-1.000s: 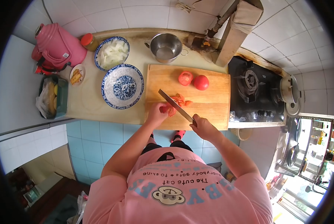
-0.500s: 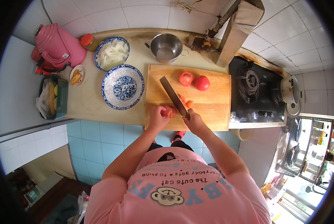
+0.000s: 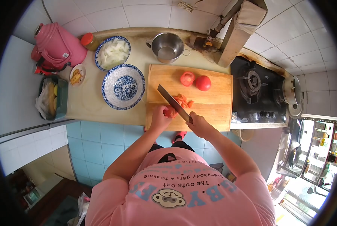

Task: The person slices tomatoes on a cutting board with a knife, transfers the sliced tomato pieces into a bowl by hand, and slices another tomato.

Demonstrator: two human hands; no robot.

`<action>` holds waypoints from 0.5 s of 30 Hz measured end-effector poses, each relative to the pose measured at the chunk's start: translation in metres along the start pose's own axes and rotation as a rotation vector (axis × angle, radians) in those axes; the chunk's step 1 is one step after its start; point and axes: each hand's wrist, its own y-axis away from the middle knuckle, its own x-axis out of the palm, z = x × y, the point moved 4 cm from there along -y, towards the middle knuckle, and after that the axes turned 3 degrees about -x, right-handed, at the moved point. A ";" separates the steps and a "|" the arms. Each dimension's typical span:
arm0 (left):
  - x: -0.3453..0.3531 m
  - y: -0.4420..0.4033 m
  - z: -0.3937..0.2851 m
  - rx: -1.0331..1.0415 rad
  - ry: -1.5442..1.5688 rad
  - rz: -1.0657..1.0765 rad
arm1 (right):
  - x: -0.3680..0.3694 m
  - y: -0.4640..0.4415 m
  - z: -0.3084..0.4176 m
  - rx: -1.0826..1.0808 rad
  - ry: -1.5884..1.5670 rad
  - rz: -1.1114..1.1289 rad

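Note:
My right hand (image 3: 198,124) is closed around the handle of a kitchen knife (image 3: 172,101), whose blade slants up and left over the wooden cutting board (image 3: 213,113). My left hand (image 3: 160,117) is closed on a piece of tomato (image 3: 170,112) at the board's near left part, right beside the blade. Cut tomato pieces (image 3: 183,100) lie on the far side of the knife. Farther back on the board sit a cut tomato (image 3: 187,78), its flesh showing, and a whole tomato (image 3: 203,83).
Left of the board stand a blue-and-white bowl (image 3: 123,87) and a plate of pale slices (image 3: 114,53). A metal pot (image 3: 167,48) is behind the board. To the right is a gas stove (image 3: 257,90); a pink thermos (image 3: 60,45) stands far left.
The knife has shifted slightly left and toward me, over the held tomato. More cut pieces now show on its far side. My left hand keeps its hold.

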 end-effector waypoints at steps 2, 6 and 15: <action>0.000 0.000 0.001 -0.003 0.004 0.007 | 0.008 -0.010 -0.002 0.011 0.012 0.009; -0.009 -0.001 -0.013 -0.051 -0.020 0.030 | 0.027 -0.028 -0.009 -0.012 0.033 -0.051; -0.008 0.014 -0.015 -0.024 -0.101 -0.080 | 0.033 -0.022 -0.028 -0.014 -0.259 -0.288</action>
